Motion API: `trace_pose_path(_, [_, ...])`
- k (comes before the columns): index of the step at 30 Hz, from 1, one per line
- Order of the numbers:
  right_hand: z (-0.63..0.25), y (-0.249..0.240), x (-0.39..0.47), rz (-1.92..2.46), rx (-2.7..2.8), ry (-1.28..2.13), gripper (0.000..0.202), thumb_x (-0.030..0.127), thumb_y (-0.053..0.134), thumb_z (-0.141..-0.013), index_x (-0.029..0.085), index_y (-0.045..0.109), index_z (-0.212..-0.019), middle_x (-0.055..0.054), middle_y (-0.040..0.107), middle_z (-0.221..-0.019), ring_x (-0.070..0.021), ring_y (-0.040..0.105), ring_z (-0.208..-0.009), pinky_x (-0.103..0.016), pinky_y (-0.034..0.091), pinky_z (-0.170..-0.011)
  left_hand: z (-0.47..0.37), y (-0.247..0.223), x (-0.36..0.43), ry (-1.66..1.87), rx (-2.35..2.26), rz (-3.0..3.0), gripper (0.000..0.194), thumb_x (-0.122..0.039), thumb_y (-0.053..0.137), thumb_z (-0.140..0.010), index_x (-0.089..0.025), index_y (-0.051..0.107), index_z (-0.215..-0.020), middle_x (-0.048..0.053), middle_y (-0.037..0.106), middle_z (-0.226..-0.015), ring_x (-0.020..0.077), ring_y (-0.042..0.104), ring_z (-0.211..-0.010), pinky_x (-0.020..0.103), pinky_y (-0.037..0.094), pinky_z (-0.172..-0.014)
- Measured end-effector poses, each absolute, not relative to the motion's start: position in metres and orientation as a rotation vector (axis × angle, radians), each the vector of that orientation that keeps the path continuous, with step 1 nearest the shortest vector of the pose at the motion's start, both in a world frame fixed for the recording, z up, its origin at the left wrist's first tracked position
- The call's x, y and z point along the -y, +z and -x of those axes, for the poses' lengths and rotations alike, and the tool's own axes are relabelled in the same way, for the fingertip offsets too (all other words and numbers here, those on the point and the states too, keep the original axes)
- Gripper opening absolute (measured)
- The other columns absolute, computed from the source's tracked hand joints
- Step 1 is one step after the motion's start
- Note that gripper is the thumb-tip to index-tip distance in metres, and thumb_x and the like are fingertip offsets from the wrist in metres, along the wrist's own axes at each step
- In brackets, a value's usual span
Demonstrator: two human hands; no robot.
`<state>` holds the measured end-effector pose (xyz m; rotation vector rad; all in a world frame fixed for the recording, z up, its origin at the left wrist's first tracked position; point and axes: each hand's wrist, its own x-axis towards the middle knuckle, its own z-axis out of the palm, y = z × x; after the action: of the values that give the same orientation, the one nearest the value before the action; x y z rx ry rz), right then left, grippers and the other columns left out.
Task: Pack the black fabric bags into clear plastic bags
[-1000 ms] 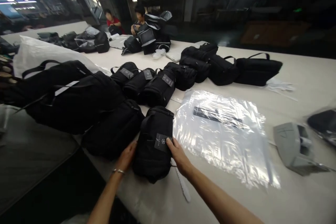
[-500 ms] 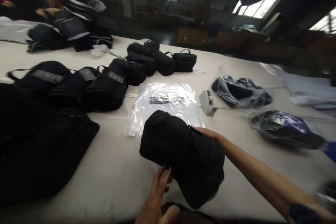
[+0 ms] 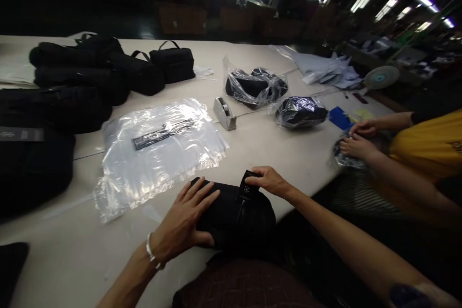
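A black bag lies at the near edge of the table, in front of me. My left hand rests on its left part with the fingers spread, a silvery bracelet at the wrist. At the bag's upper right, my right hand pinches a black tag with a white star-like mark between thumb and fingers. Just beyond the bag lies a stack of clear plastic bags with a dark printed strip.
Several black bags stand at the left and back left. A tape dispenser sits mid-table, near two plastic-wrapped black items. At the right, a person in yellow handles a wrapped item. A fan stands behind.
The view has swung right, bringing the person in yellow into sight. The black bag now lies lower and flatter. My left hand has come onto it, and my right hand now grips its tag.
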<state>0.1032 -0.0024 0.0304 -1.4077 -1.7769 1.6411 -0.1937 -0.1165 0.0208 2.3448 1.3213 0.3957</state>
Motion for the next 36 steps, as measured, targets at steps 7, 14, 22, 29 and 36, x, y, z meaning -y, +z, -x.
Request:
trace_pose_path(7, [-0.133,0.083,0.028,0.982,2.152,0.548,0.011,0.031,0.070,-0.086,0.021,0.072,-0.090,-0.003,0.075,-0.080,-0.0174,0.069,-0.072,-0.028,0.054,-0.070,0.180,0.022,0.106,0.160,-1.302,-2.261,0.089,-0.046,0.083,-0.064,-0.034,0.044,-0.143,0.008,0.049,-0.148,0.0373,0.040,-0.137,0.060,0.025,-0.115])
trace_pose_path(14, [-0.126,0.096,0.119,0.418,2.340,1.058,0.016,0.019,0.057,-0.093,0.019,0.065,-0.107,-0.007,0.075,-0.083,-0.0168,0.071,-0.076,-0.027,0.055,-0.071,0.220,0.028,0.151,0.215,-1.443,-2.008,0.068,-0.057,0.075,-0.070,-0.034,0.058,-0.132,0.006,0.066,-0.125,0.0316,0.060,-0.112,0.044,0.047,-0.099])
trace_pose_path(22, [-0.134,0.110,0.082,1.045,1.914,1.045,0.007,0.027,0.073,-0.084,0.020,0.072,-0.083,-0.002,0.074,-0.074,-0.0148,0.069,-0.065,-0.022,0.055,-0.061,0.173,0.051,0.095,0.301,-1.109,-2.386,0.051,-0.022,0.042,-0.095,-0.040,0.042,-0.143,0.002,0.047,-0.148,0.0271,0.045,-0.133,0.045,0.039,-0.108])
trace_pose_path(29, [-0.123,0.154,0.025,0.768,2.272,0.803,0.011,0.030,0.073,-0.084,0.019,0.076,-0.084,-0.001,0.076,-0.078,-0.0130,0.069,-0.067,-0.022,0.056,-0.064,0.090,0.046,0.031,0.046,-0.320,-2.474,0.044,-0.009,0.060,-0.079,-0.037,0.068,-0.112,-0.005,0.049,-0.147,0.0275,0.034,-0.142,0.052,0.020,-0.118])
trace_pose_path(36, [-0.142,0.165,0.032,0.711,2.338,0.499,0.007,0.023,0.070,-0.087,0.020,0.074,-0.092,-0.003,0.076,-0.084,-0.0154,0.071,-0.075,-0.025,0.056,-0.072,0.110,0.063,-0.008,0.119,-0.974,-2.699,0.016,-0.026,0.053,-0.091,-0.028,0.069,-0.095,0.001,0.073,-0.112,0.0225,0.059,-0.113,0.042,0.033,-0.103])
